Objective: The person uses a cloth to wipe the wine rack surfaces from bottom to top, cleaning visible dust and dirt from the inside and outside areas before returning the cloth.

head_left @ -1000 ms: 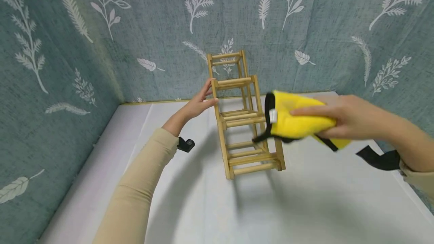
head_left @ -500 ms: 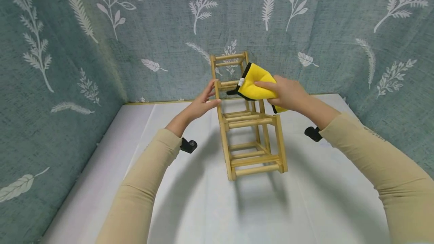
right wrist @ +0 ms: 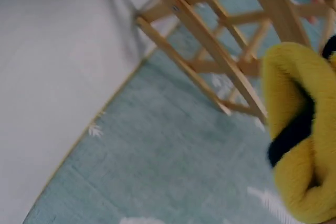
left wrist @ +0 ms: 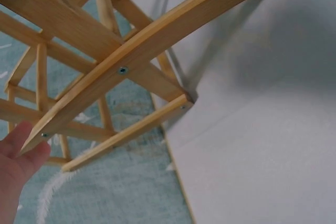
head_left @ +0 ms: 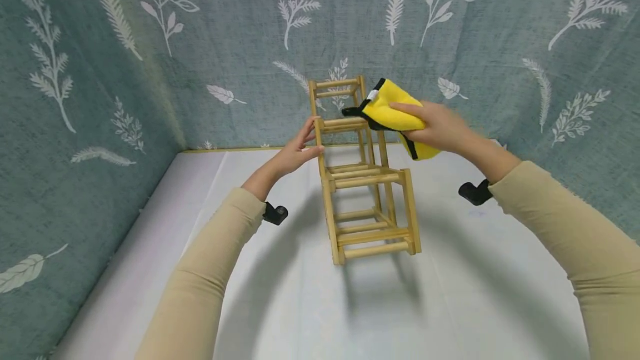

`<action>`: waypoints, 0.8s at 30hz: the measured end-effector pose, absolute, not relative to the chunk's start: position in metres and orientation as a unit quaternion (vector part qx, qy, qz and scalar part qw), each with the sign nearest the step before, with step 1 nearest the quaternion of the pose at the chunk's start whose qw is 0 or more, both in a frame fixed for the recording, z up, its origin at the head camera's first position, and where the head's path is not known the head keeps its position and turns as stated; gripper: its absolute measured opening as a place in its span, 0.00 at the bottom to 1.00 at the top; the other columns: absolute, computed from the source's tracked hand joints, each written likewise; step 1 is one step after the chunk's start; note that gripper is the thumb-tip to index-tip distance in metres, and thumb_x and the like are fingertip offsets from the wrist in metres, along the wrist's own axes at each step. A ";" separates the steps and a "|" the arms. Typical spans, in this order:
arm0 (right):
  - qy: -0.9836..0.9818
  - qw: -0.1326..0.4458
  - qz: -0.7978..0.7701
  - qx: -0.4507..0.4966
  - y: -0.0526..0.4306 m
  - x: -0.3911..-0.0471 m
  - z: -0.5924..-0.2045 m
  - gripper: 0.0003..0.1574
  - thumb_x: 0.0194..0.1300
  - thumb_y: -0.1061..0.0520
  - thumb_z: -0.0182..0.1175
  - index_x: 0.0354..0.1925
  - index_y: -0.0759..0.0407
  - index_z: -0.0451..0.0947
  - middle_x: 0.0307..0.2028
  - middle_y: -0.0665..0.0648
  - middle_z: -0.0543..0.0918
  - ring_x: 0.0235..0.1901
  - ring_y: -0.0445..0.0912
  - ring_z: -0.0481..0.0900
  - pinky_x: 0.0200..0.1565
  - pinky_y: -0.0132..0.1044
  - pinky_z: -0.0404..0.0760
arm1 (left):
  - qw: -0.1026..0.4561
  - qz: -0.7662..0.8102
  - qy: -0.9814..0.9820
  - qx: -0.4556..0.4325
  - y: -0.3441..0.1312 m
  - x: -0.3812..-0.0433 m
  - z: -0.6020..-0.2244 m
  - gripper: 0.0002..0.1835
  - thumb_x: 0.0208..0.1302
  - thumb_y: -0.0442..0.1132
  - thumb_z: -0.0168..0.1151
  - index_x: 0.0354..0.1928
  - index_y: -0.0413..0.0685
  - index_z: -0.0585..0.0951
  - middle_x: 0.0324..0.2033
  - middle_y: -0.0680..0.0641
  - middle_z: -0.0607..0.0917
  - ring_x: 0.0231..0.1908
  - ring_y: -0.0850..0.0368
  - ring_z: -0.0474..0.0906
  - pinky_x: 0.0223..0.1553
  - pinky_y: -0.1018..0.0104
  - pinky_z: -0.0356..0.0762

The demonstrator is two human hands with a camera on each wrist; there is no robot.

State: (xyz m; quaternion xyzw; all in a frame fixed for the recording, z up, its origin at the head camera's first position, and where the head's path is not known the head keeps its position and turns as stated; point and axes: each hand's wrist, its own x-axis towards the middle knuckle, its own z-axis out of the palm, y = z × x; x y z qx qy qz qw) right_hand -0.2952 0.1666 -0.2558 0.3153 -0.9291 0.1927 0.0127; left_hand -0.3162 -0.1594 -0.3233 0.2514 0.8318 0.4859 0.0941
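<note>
Right of the head view's centre, the right hand pinches a bunched yellow cloth, black-edged. At centre, the left hand grips a pale wooden rack. The cloth hides one upper post; the right wrist view crops the cloth.

rack: smooth wood | cloth: fuzzy, matt | screws: shiny metal

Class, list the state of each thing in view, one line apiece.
Light-brown open-framed wooden rack: assembled, held at its left side.
Fluffy yellow, black-edged cloth: bunched up; contact with the rack unclear.
Left hand: gripping the rack's frame.
Right hand: gripping the cloth.
Flat white table: partly shadowed.
Grey-green leaf-patterned fabric: hanging around the table.
</note>
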 end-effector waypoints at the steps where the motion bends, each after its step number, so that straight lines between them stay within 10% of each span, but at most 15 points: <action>1: -0.930 0.005 0.172 0.325 0.162 -0.295 -0.258 0.36 0.61 0.63 0.54 0.67 0.53 0.61 0.49 0.68 0.72 0.35 0.55 0.71 0.36 0.48 0.71 | 0.094 0.486 0.832 0.251 -0.160 -0.316 -0.324 0.38 0.70 0.43 0.47 0.71 0.64 0.36 0.71 0.46 0.40 0.69 0.45 0.44 0.65 0.42 0.40; 11: -0.890 -0.231 0.133 0.369 0.164 -0.283 -0.228 0.35 0.62 0.61 0.55 0.66 0.51 0.62 0.53 0.65 0.72 0.30 0.47 0.72 0.33 0.39 0.72 | 0.089 0.477 0.835 0.259 -0.161 -0.321 -0.326 0.39 0.68 0.48 0.49 0.71 0.67 0.38 0.71 0.46 0.41 0.69 0.44 0.44 0.64 0.38 0.43; 18: -0.934 -0.054 0.036 0.351 0.105 -0.297 -0.206 0.36 0.63 0.56 0.53 0.68 0.44 0.57 0.50 0.65 0.73 0.32 0.52 0.73 0.32 0.42 0.71 | 0.099 0.454 0.849 0.252 -0.168 -0.324 -0.329 0.38 0.67 0.63 0.29 0.72 0.55 0.38 0.71 0.47 0.39 0.70 0.50 0.36 0.67 0.47 0.41; 24: -0.942 -0.044 -0.045 0.329 0.065 -0.305 -0.219 0.38 0.64 0.51 0.54 0.69 0.37 0.54 0.51 0.64 0.72 0.37 0.53 0.73 0.33 0.43 0.72 | 0.110 0.408 0.887 0.188 -0.167 -0.327 -0.330 0.29 0.72 0.42 0.37 0.71 0.47 0.47 0.70 0.41 0.51 0.68 0.44 0.49 0.65 0.48 0.51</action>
